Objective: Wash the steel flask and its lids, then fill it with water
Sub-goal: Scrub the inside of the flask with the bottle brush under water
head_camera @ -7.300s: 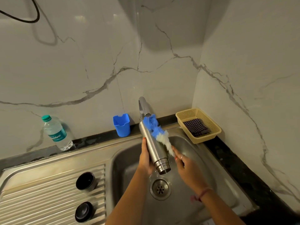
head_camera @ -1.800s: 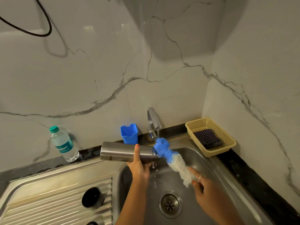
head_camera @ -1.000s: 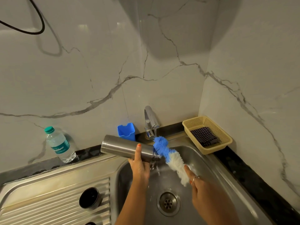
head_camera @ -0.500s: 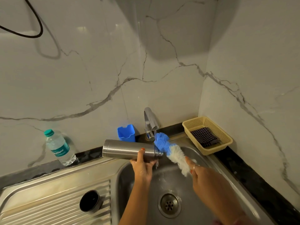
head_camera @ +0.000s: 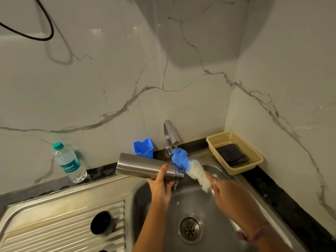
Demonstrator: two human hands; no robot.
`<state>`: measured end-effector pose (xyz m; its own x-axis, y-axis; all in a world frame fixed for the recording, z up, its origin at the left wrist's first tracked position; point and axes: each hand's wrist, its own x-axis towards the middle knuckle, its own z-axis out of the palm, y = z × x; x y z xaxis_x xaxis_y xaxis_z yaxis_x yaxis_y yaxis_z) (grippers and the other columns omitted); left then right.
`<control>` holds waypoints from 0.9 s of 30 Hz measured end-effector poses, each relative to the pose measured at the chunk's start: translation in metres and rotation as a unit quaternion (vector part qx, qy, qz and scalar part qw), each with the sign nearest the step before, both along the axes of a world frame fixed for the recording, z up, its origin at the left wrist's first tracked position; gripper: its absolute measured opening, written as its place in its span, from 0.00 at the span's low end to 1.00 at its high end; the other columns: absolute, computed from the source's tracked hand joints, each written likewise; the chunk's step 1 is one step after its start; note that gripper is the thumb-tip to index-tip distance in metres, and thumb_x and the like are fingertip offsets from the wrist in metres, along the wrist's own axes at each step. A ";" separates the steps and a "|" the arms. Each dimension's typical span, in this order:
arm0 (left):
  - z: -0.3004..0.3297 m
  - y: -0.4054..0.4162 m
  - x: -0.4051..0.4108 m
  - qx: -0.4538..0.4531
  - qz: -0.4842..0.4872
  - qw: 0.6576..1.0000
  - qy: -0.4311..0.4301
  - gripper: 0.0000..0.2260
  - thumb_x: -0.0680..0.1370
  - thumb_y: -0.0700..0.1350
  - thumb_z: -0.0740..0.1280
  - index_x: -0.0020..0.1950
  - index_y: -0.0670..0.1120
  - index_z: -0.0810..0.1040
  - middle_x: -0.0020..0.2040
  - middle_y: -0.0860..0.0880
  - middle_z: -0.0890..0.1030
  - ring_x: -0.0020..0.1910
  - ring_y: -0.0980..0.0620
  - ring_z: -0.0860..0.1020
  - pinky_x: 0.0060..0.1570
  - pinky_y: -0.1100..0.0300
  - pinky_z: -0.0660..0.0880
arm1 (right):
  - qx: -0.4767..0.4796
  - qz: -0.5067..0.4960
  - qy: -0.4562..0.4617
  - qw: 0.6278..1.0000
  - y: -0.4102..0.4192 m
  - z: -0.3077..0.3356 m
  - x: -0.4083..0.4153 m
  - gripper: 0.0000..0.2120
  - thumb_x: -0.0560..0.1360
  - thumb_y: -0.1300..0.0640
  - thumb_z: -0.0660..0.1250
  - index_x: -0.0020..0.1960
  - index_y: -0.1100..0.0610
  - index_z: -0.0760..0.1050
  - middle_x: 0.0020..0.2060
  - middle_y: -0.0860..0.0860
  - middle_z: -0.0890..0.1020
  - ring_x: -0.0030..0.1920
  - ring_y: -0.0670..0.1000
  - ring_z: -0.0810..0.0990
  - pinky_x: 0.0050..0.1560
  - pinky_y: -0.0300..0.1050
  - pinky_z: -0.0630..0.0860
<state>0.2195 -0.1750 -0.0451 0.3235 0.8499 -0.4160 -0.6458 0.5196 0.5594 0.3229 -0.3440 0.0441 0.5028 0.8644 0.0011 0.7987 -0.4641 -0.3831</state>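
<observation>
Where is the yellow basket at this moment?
In the head view, the yellow basket sits on the dark counter at the right, in the wall corner, beside the sink and right of the tap.

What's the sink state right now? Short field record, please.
flask: steel flask held on its side over the basin, mouth toward the tap
left hand: left hand grips the flask
right hand: right hand holds the brush
brush: blue tip at the flask mouth, under the tap
water: running
lid: one black lid on the drainboard
</observation>
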 end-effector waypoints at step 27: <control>0.007 0.002 -0.006 0.022 0.006 1.000 -0.007 0.35 0.67 0.38 0.73 0.72 0.46 0.65 0.65 0.40 0.75 0.61 0.39 0.78 0.60 0.32 0.74 | 0.032 0.010 -0.069 0.997 0.012 0.008 0.012 0.24 0.81 0.56 0.57 0.74 0.43 0.61 0.49 0.45 0.82 0.41 0.42 0.76 0.40 0.34 0.72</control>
<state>0.2137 -0.1734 -0.0384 0.3182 0.8714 -0.3734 -0.6601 0.4863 0.5725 0.3353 -0.3318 0.0526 0.4771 0.8700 0.1242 0.8544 -0.4261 -0.2975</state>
